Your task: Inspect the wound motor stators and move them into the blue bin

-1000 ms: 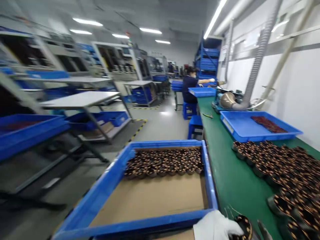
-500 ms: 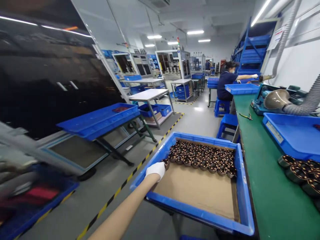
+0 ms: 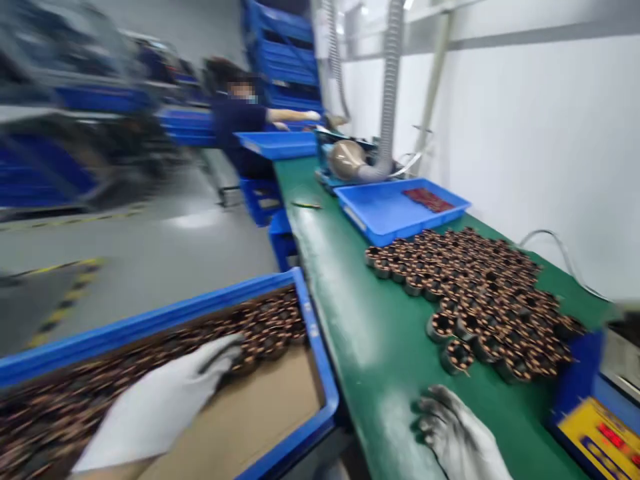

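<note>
Item: left hand [image 3: 160, 407], white-gloved, extended over the blue crate [image 3: 320, 373] beside the bench; the fingers are laid flat and spread toward the row of copper-wound stators in the crate [image 3: 265, 327], nothing being gripped so far as the motion blur allows to be told. The crate is lined with a brown cardboard sheet [image 3: 255, 413], apparently so that the windings are kept off the hard plastic, and the parts are packed in close rows against the far wall, the near part of the sheet being left bare. Item: right hand [image 3: 457, 433], in a soiled grey-stained glove, rested palm-down on the green bench mat [image 3: 370, 327] with fingers loosely spread and nothing held; the nearest loose stator [image 3: 456, 355] lies just beyond the fingertips, apart from them. Item: a large cluster of stators on the bench [image 3: 480, 280], set upright and side by side, judged to be staged within reach of both hands. Item: a blue tray [image 3: 390, 213] behind the cluster, holding a few dark red parts [image 3: 427, 199]. Item: a yellow-faced blue unit [image 3: 595, 433] at the right edge. Item: a co-worker [image 3: 240, 120], seated farther along the same bench.
</note>
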Demonstrator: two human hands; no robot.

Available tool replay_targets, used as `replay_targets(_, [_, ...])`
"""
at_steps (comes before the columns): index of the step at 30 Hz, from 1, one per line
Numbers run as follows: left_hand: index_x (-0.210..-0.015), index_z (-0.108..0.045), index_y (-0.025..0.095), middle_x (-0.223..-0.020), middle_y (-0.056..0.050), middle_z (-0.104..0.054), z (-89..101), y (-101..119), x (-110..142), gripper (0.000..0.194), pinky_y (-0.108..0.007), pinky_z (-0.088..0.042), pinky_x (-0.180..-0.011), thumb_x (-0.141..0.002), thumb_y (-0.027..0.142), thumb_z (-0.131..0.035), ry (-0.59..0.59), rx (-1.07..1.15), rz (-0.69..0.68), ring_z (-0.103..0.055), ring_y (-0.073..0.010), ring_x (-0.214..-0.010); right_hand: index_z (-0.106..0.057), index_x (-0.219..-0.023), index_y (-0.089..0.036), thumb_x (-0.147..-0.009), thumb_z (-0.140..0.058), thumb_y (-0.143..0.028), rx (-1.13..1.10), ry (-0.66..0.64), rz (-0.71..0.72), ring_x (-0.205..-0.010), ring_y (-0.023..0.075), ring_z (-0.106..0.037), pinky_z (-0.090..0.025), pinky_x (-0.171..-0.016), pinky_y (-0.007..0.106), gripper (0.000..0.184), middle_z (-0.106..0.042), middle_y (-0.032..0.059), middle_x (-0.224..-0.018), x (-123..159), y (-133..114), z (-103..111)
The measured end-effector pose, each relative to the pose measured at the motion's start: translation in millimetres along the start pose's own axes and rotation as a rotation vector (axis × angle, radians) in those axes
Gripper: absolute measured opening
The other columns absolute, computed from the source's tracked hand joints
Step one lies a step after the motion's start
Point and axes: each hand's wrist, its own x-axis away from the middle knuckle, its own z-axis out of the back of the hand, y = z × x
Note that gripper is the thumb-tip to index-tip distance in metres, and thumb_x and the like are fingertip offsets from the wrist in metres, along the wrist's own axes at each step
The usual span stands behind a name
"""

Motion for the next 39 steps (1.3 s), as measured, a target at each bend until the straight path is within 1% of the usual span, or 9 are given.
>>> replay_targets(2, [-0.103, -0.058, 0.017, -0.089, -0.001, -0.066, -34.4, 76, -25, 0.026, -0.025, -0.049, -0.08, -0.081, 0.023, -0.044, -0.156, 0.13, -0.282, -0.062, -0.014, -0.081, -0.065, -0.093, -0.017, -0.069, -0.069, -0.031, -0.091, -0.014, 0.062, -0.076, 0.0177, -0.062, -0.045, -0.066, 0.029, 0.028, -0.068, 0.0098, -0.091, 7, -4, -5])
replay_targets(5, [-0.116, -0.049, 0.026, -0.113, -0.004, -0.057, -75.3, 189, -43, 0.043, -0.037, -0.048, -0.085, -0.075, 0.026, -0.062, -0.269, 0.176, -0.768, -0.054, -0.0225, -0.102, -0.067, -0.089, -0.017, -0.069, -0.069, -0.031, -0.166, 0.015, 0.14, -0.074, 0.017, -0.062, -0.045, -0.065, 0.027, 0.025, -0.068, 0.0101, -0.091, 28, -5, 4])
replay_targets(7, [-0.118, -0.046, 0.024, -0.129, -0.01, -0.042, -92.0, 244, -51, 0.06, -0.048, -0.037, -0.096, -0.065, 0.03, -0.073, -0.228, 0.122, -0.983, -0.033, -0.0316, -0.121, -0.067, -0.089, -0.017, -0.067, -0.071, -0.032, -0.203, 0.045, 0.183, -0.074, 0.0177, -0.062, -0.045, -0.064, 0.027, 0.027, -0.069, 0.0105, -0.091, 47, -4, 17])
replay_targets(9, [-0.1, -0.058, 0.023, -0.129, -0.011, -0.042, -102.1, 276, -55, 0.041, -0.053, -0.03, -0.099, -0.063, 0.032, -0.074, -0.199, 0.025, -1.022, -0.023, -0.0371, -0.125, -0.068, -0.09, -0.018, -0.065, -0.072, -0.034, -0.231, 0.087, 0.238, -0.074, 0.0186, -0.063, -0.046, -0.063, 0.028, 0.03, -0.069, 0.0109, -0.091, 65, -2, 29])
replay_targets(11, [-0.079, -0.061, 0.021, -0.125, -0.01, -0.046, -108.8, 289, -50, 0.018, -0.053, -0.029, -0.1, -0.067, 0.031, -0.07, -0.198, -0.044, -1.004, -0.023, -0.0378, -0.125, -0.068, -0.089, -0.018, -0.065, -0.072, -0.034, -0.237, 0.162, 0.323, -0.074, 0.0198, -0.063, -0.047, -0.063, 0.029, 0.03, -0.069, 0.011, -0.089, 78, -1, 37])
replay_targets(17, [-0.077, -0.06, 0.017, -0.122, -0.012, -0.049, -116.3, 288, 6, 0.022, -0.054, -0.039, -0.094, -0.06, 0.024, -0.073, -0.368, 0.094, -1.011, -0.031, -0.0408, -0.12, -0.067, -0.086, -0.019, -0.06, -0.077, -0.025, -0.165, 0.498, 0.64, -0.084, 0.0215, -0.062, -0.043, -0.084, 0.036, 0.028, -0.069, 0.0084, -0.09, 81, -9, 36])
replay_targets(24, [-0.083, -0.063, 0.022, -0.127, -0.005, -0.045, -123.1, 360, 17, 0.031, -0.042, -0.033, -0.101, -0.056, 0.024, -0.078, -1.119, 0.629, -1.02, -0.031, -0.0296, -0.123, -0.062, -0.099, -0.019, -0.063, -0.073, -0.038, -0.092, 0.255, 0.52, -0.096, 0.0244, -0.058, -0.041, -0.087, 0.041, 0.042, -0.065, 0.0095, -0.101, 95, -16, 27])
replay_targets(31, [-0.126, -0.037, 0.02, -0.127, -0.009, -0.044, -160.4, 368, 39, 0.085, -0.04, -0.032, -0.102, -0.049, 0.016, -0.073, -1.064, 0.72, -0.774, -0.041, -0.0283, -0.115, -0.062, -0.099, -0.018, -0.073, -0.061, -0.042, -0.472, 0.199, 0.471, -0.091, 0.0224, -0.059, -0.041, -0.085, 0.041, 0.035, -0.066, 0.0078, -0.097, 95, -13, 41])
replay_targets(39, [-0.119, -0.045, 0.024, -0.123, -0.003, -0.049, -156.8, 355, 28, 0.068, -0.035, -0.032, -0.102, -0.056, 0.018, -0.067, -1.245, 0.713, -0.521, -0.045, -0.0241, -0.112, -0.062, -0.095, -0.02, -0.07, -0.066, -0.031, -0.481, 0.258, 0.475, -0.084, 0.0206, -0.06, -0.043, -0.079, 0.04, 0.027, -0.067, 0.0056, -0.091, 84, -15, 36])
